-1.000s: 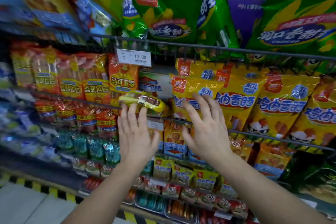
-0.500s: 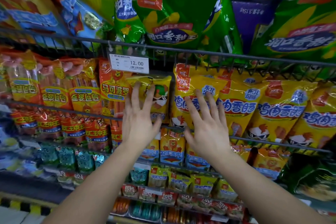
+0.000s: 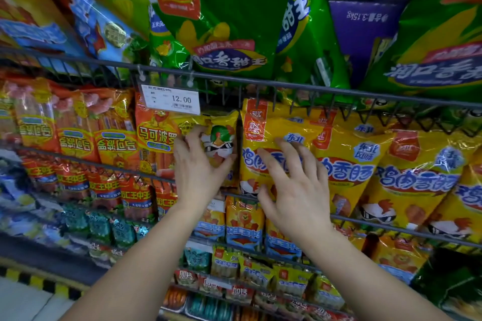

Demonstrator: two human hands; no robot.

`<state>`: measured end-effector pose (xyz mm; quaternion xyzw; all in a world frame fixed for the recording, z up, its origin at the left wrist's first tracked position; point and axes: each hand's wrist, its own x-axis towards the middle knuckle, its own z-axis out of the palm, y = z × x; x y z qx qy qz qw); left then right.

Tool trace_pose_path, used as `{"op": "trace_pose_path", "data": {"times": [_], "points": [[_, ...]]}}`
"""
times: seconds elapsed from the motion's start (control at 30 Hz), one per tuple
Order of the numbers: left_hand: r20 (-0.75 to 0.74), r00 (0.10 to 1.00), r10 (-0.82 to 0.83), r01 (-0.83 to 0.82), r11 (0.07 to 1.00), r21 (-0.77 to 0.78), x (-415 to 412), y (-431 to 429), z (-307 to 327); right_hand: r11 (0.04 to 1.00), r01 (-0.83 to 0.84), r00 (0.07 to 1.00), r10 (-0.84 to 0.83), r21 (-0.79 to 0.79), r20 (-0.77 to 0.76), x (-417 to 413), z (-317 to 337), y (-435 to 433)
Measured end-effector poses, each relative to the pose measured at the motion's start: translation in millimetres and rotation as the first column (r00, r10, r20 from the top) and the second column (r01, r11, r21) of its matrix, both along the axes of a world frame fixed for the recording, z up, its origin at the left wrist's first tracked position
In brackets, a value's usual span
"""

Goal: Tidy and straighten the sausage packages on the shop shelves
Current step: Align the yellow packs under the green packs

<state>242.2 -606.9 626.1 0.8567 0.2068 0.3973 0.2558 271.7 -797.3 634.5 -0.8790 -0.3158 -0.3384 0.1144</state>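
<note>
It's the left hand point(image 3: 200, 172) on the job

Just below the price tag point(image 3: 170, 99) it curls round the small yellow package point(image 3: 220, 135) — upright, long axis vertical; right of the tag, the right hand point(image 3: 294, 190) lies spread on the bigger yellow package point(image 3: 263, 125) — touching, I think.

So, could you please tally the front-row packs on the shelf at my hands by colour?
Orange packs: 4 clear; the blurred left edge may hide more
Yellow packs: 5, counting the small yellow pack the left hand grips
Total: 9
</note>
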Motion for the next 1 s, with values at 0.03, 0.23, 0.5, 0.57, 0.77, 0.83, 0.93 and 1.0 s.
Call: {"op": "trace_pose_path", "data": {"times": [0.03,0.23,0.5,0.57,0.77,0.83,0.93,1.0], "points": [[0.033,0.999,0.000,0.002,0.999,-0.051,0,-2,2,1.000,-0.010,1.000,0.010,0.013,0.013,1,-1,0],[0.146,0.988,0.048,-0.012,0.971,-0.238,-5,-7,12,0.999,-0.031,0.998,0.028,0.043,0.062,2,-3,-1],[0.273,0.961,0.036,0.071,0.925,-0.373,-20,19,10,0.998,0.043,0.997,-0.046,0.051,0.068,-10,2,12],[0.311,0.950,0.041,0.102,0.897,-0.431,-27,25,12,0.996,0.078,0.993,-0.082,0.053,0.079,-15,2,20],[0.389,0.920,0.055,0.189,0.807,-0.560,-41,52,21,0.989,0.140,0.980,-0.144,0.039,0.138,-31,3,41],[0.414,0.907,0.074,0.206,0.779,-0.592,-43,57,26,0.992,0.126,0.981,-0.127,0.016,0.149,-35,3,48],[0.462,0.880,0.107,0.264,0.698,-0.666,-47,66,32,0.996,0.090,0.986,-0.089,-0.007,0.139,-42,4,58],[0.462,0.876,0.139,0.302,0.590,-0.749,-49,73,33,0.997,0.074,0.994,-0.073,-0.006,0.085,-48,5,67]]}}
